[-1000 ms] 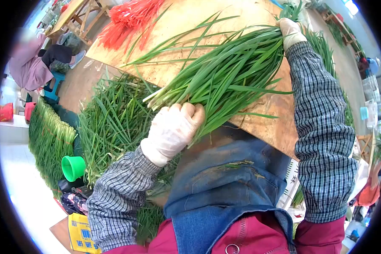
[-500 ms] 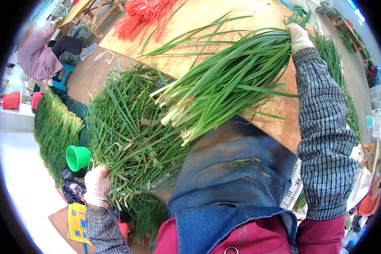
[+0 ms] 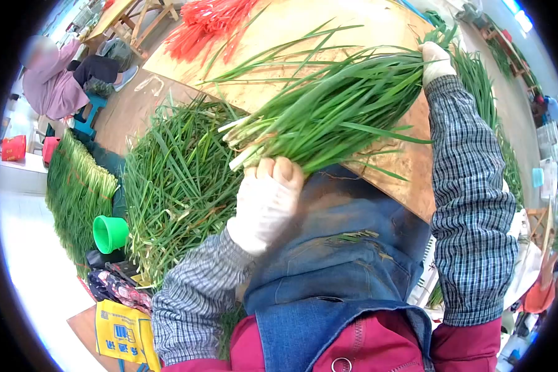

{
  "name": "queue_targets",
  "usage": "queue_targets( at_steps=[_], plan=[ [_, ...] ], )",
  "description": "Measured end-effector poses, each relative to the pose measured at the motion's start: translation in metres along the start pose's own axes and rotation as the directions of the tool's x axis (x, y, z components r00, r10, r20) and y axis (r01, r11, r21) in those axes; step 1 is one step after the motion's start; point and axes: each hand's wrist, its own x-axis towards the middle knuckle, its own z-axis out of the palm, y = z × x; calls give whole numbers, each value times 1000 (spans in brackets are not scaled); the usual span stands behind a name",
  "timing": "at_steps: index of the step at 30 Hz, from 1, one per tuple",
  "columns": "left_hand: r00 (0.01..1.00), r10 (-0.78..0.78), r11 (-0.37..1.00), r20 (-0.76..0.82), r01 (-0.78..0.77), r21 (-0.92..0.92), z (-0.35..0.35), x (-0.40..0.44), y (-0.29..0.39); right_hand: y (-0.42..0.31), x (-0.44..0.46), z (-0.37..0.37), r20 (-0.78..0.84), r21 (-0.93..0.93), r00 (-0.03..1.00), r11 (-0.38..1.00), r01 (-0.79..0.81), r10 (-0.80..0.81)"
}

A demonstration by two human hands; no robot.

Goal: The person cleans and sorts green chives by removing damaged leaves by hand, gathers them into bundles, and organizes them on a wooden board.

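A bunch of long green leafy stalks [image 3: 347,105] hangs between my hands, pale root ends to the left. My right hand [image 3: 437,62], in a whitish glove, is closed round its leafy end at the upper right. Near the root ends my left hand [image 3: 270,198], gloved too, has its fingers curled against the lower stalks. Loose long leaves [image 3: 285,59] lie on the wooden board [image 3: 409,167] behind the bunch. A large heap of loose greens [image 3: 173,180] lies left of my left hand.
Red strips [image 3: 208,25] lie at the board's back. Far left are tied green bundles [image 3: 80,192], a green cup [image 3: 110,234] and a yellow bag [image 3: 121,332]. A seated person [image 3: 56,80] is at the upper left. More greens [image 3: 477,87] are beyond my right hand.
My left hand moved from the bunch down to the left over the heap, then came back to the root ends. My right hand has kept its hold.
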Motion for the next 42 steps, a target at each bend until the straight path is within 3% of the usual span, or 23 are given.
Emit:
queue_targets(
  at_steps=[2, 5, 9, 11, 12, 15, 16, 17, 19, 21, 23, 24, 26, 27, 28, 29, 31, 33, 35, 36, 39, 41, 42],
  plan=[
    [999, -46, 997, 12, 46, -60, 6, 1, -2, 14, 10, 10, 20, -209, 992, 970, 123, -121],
    [986, -154, 929, 67, 168, -330, -7, -2, -3, 14, 11, 16, 14, 50, 999, 998, -39, 38],
    [968, -245, 670, 56, 210, -712, -32, -18, -11, 26, 20, 26, 42, -91, 993, 989, 114, -111],
    [920, -339, 407, 194, 330, -852, -41, -24, -16, -7, -11, 7, 122, 469, 974, 854, -226, 190],
    [900, -350, 348, 260, 383, -856, -44, -23, -19, -34, -34, -11, 231, 757, 884, 496, -426, 406],
    [878, -281, 235, 386, 453, -860, -48, -28, -22, 2, 3, 15, 314, 897, 884, 197, -395, 345],
    [880, -236, 208, 413, 461, -862, -48, -31, -25, -34, -31, -14, 263, 792, 893, 448, -416, 364],
    [931, -68, 391, 360, 357, -849, -52, -37, -36, -32, -30, -16, 233, 771, 905, 500, -394, 355],
    [809, 62, 499, 585, 482, -720, -69, -61, -55, -27, -27, -17, 179, 724, 927, 594, -351, 330],
    [731, 67, 781, 679, 385, -492, -76, -103, -76, -28, -22, -12, 220, 758, 871, 485, -437, 440],
    [559, -316, 940, 767, 293, 173, -72, -144, -76, -34, -26, -17, 241, 778, 842, 423, -465, 482],
    [623, -361, 925, 694, 334, 182, -74, -137, -67, -43, -38, -27, 257, 749, 848, 460, -478, 462],
    [862, -331, 873, 384, 434, -221, -79, -107, -33, 16, 6, 20, 65, 410, 985, 896, -173, 161],
    [936, -245, 870, 251, 327, -369, -84, -81, -16, -8, -10, 2, 198, 658, 925, 655, -372, 326],
    [935, -261, 828, 239, 345, -442, -80, -72, -3, -32, -28, -17, 321, 811, 819, 309, -497, 475],
    [879, -287, 785, 381, 444, -433, -80, -53, 10, -9, 0, 0, 280, 669, 850, 543, -507, 447],
    [809, -408, 662, 424, 582, -472, -59, -33, 31, -25, -23, -13, 299, 787, 836, 378, -488, 459],
    [774, -483, 565, 410, 633, -530, -28, -33, 42, -12, -15, -2, 174, 720, 889, 561, -408, 423],
    [586, -552, 119, 593, 760, -639, -17, -21, 50, 26, 9, 26, 24, 229, 998, 972, -60, 56],
    [484, -542, -121, 687, 764, -634, -14, -14, 54, 45, 21, 40, -53, -59, 990, 990, 128, -131],
    [486, -453, -367, 748, 663, -653, -8, 9, 59, 43, 25, 39, 9, 255, 999, 966, -50, 49],
    [617, -316, -346, 721, 633, -693, -18, 32, 68, 22, 10, 17, 111, 582, 960, 766, -272, 256],
    [792, -243, -308, 560, 485, -819, -26, 39, 76, -5, -15, -6, 196, 735, 908, 557, -386, 371]
  ],
)
